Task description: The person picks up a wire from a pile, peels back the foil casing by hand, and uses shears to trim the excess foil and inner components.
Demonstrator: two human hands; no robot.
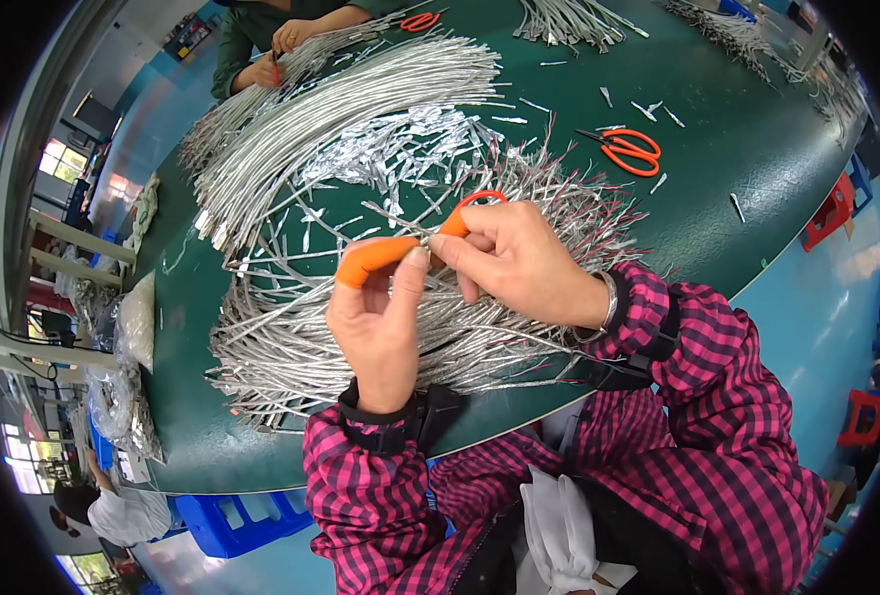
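Observation:
My left hand (373, 332) and my right hand (524, 263) meet fingertip to fingertip over a heap of silver foil-wrapped cables (301, 372). Orange covers sit on fingers of both hands. Between the pinched fingertips a small silvery cable end (425, 242) shows; most of it is hidden. A red-orange loop (485, 196), like a scissors handle, shows just behind my right hand; whether that hand holds it I cannot tell. Thin red and pale wires (584, 208) fan out from the heap's right side.
Beyond lie a thick bundle of silver cables (361, 104) and foil scraps (380, 149) on the green table (698, 233). Orange-handled scissors (630, 152) rest at right. Across the table a person's hands (286, 45) work at cables. Clear plastic bags (134, 327) stand at left.

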